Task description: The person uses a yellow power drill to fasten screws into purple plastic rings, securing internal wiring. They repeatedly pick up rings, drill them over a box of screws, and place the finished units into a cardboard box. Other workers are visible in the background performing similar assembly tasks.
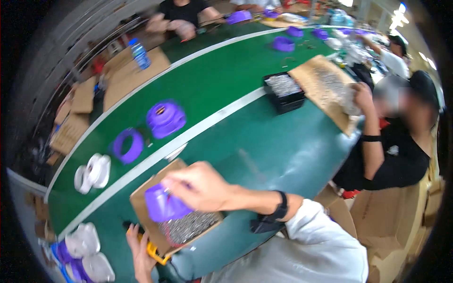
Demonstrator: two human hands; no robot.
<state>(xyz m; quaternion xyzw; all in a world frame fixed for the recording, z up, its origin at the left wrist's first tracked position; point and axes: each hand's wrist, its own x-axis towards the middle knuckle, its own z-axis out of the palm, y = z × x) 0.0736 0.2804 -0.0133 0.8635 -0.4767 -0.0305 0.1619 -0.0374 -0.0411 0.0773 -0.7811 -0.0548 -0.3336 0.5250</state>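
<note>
My right hand (204, 186) is closed on a purple plastic housing (163, 205), held tilted above an open cardboard box (140, 202). Inside that box lies a heap of small silvery metal parts (191, 227), probably screws. Beside the box's near left corner, my left hand (139, 252) has its fingers curled round a yellow and black corded tool (153, 251); the hand partly covers it, so its exact kind is unclear. Beyond the box, a purple ring (128, 146) and a larger purple housing (166, 118) rest on the green belt.
White plastic parts (93, 172) sit on the belt (217, 70) at left. White and purple pieces (82, 250) are stacked at lower left. A black tray (285, 94) of metal parts and brown cardboard (325, 87) lie near a co-worker (391, 151) at right. A water bottle (139, 54) stands beyond.
</note>
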